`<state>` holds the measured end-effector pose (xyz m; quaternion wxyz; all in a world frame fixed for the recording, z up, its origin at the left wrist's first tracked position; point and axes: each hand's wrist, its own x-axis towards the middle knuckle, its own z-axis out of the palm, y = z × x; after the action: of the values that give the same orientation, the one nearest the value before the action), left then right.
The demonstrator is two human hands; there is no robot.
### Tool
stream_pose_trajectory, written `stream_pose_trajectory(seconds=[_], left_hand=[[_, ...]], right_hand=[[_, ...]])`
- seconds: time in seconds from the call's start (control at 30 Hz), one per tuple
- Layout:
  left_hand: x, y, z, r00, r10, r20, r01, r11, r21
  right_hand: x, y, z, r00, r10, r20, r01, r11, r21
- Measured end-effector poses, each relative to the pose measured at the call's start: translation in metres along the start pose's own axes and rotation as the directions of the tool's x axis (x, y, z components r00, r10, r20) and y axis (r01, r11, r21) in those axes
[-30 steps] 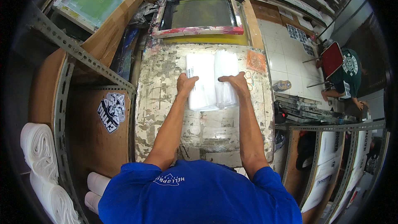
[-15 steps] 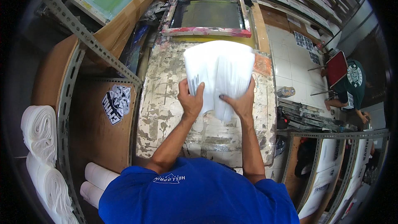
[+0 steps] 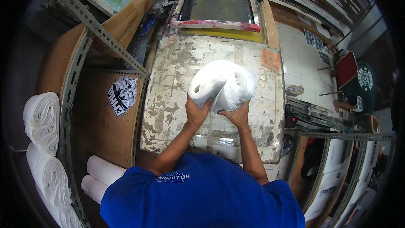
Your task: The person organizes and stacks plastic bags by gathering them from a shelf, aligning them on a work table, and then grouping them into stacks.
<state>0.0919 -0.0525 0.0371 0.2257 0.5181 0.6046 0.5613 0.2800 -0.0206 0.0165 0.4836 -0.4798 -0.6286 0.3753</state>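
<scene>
While the person's blue-shirted back fills the near edge of the view, both bare forearms reach away over a worn, paint-flaked print table (image 3: 168, 101). The left hand (image 3: 196, 112) and the right hand (image 3: 237, 116) sit close together at the near side of a thick stack of white translucent plastic bags (image 3: 222, 85). The fingers of both hands are curled and grasping the stack's near edge, the left hand under the left lobe and the right hand under the right, seemingly so the slippery sheets stay gathered. Bent into a loose roll, the stack is lifted just above the middle of the table, its fold bulging up and away from the person. Its long axis runs roughly left to right across the table, with the loose edges pointing back toward the hands. Near left, fat rolls of white plastic (image 3: 42, 120) lie stacked beside a slotted metal upright. Just right of the stack, a few rubber bands (image 3: 262, 77) lie on the table. At the far end stands a framed printing screen (image 3: 217, 8) with red-smeared edges.
</scene>
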Motion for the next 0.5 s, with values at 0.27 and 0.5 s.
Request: stream_pose_trajectory(seconds=[0.27, 0.5], left_hand=[[0.059, 0.098, -0.056, 0.899, 0.413, 0.143, -0.379, 0.9, -0.215], [0.099, 0.168, -0.034, 0.585, 0.428, 0.689, -0.773, 0.552, 0.313]], right_hand=[[-0.004, -0.011, 0.004, 0.998, 0.006, -0.06, -0.003, 0.999, 0.047], [-0.015, -0.032, 0.001, 0.992, 0.126, -0.01, -0.126, 0.992, -0.015]])
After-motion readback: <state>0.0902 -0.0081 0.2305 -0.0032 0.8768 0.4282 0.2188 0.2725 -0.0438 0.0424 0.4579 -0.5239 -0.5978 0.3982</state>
